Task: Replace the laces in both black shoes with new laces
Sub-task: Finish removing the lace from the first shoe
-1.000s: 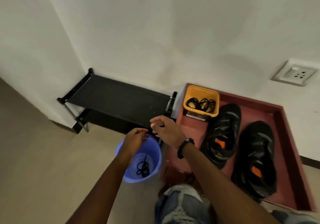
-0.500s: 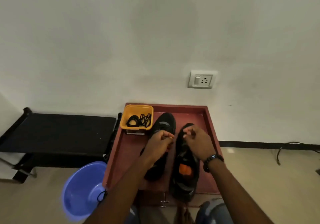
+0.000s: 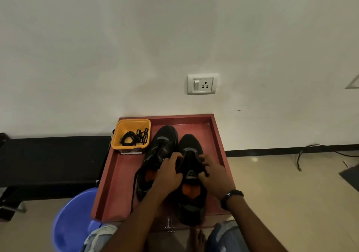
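Black right shoe (image 3: pixel 191 176) on red tray (image 3: pixel 120 176), beside left shoe (image 3: pixel 158 154). Left hand (image 3: pixel 169 174), right hand (image 3: pixel 213 176) grip its tongue sides, fingers curled. Likely unlacing: loosen eyelets evenly. New laces (image 3: pixel 135 137) wait in yellow bin (image 3: pixel 132 147).

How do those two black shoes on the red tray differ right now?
The right shoe is gripped at its tongue by both the left hand and right hand; the left shoe lies untouched. The left shoe sits nearer the wall, a lace trailing from it. Both are black with orange insoles.
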Available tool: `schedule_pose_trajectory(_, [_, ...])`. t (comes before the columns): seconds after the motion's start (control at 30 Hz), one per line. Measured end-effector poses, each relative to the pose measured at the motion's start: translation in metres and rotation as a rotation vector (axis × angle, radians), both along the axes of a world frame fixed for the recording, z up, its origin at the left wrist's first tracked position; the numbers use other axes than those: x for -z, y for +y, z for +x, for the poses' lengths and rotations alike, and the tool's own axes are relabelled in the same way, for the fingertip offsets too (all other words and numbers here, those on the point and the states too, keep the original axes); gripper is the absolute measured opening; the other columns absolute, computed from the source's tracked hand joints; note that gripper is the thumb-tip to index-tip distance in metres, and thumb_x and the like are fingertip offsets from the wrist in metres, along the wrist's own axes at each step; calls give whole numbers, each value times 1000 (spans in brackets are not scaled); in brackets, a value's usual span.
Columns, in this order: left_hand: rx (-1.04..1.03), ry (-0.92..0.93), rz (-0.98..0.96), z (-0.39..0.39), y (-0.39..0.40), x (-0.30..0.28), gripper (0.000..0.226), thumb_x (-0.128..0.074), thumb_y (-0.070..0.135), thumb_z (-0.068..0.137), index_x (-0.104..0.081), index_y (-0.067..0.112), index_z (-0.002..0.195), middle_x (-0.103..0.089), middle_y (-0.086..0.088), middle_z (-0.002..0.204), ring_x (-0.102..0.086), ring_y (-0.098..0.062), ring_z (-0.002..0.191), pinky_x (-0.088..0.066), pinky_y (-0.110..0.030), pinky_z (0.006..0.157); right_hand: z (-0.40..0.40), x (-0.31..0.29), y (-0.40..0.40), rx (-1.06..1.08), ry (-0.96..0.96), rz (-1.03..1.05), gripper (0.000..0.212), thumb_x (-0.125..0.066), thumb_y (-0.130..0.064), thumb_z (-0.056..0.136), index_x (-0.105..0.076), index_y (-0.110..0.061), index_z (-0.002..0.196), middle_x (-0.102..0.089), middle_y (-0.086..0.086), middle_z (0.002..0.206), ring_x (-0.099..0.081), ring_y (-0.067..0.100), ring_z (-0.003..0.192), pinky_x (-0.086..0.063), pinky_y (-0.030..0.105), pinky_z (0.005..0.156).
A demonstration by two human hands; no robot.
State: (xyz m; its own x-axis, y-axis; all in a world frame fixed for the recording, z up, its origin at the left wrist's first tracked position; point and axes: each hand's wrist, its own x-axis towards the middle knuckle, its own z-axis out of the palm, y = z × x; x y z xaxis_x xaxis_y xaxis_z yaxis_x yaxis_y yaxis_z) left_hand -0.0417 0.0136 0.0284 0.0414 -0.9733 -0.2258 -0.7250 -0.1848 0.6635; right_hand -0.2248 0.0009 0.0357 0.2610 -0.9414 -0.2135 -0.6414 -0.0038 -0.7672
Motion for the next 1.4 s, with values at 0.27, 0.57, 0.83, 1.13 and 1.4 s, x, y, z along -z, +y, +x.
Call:
schedule_pose_trajectory(0.27, [-14, 86, -70, -6, 5, 12, 54, -57, 10, 92, -46, 42, 133, -44, -1, 113, -52, -14, 95, -42, -19, 80, 15, -4, 0, -192, 424, -143, 39, -58, -26, 95, -50, -30, 133, -37, -1, 141, -54, 20, 114, -49, 32, 98])
schedule_pose_trajectory(0.57, [49, 86, -27, -1, 5, 9, 66, -62, 16, 90, -35, 40, 146, -47, -3, 122, -55, -22, 112, -48, -33, 101, 47, -8, -10, -346, 875, -298, 49, -56, -34, 96, -40, -14, 138, -31, 10, 147, -47, 26, 122, -46, 40, 101])
schedule_pose_trajectory(0.83, [22, -85, -114, -7, 12, 11, 68, -60, 19, 90, -30, 34, 149, -54, -2, 131, -57, -23, 118, -49, -37, 101, 27, -29, -13, -352, 651, -349, 44, -43, -32, 104, -24, -28, 143, -56, 2, 97, -51, 16, 70, -36, 20, 60])
schedule_pose_trajectory(1.13, [-5, -119, -169, -9, -3, -2, 46, -50, 26, 97, -37, 30, 141, -62, 0, 117, -63, -20, 104, -48, -29, 83, 24, -24, -11, -308, 525, -467, 39, -45, -39, 102, -20, -34, 132, -55, 0, 116, -57, 11, 84, -51, 20, 70])
schedule_pose_trajectory(1.4, [90, -123, -141, -23, -4, 7, 47, -45, 23, 97, -35, 37, 141, -61, -2, 120, -63, -24, 105, -53, -41, 88, 4, -33, -38, 59, 267, -387, 22, -45, -43, 102, -41, -24, 110, -55, -6, 88, -62, 19, 80, -33, 17, 52])
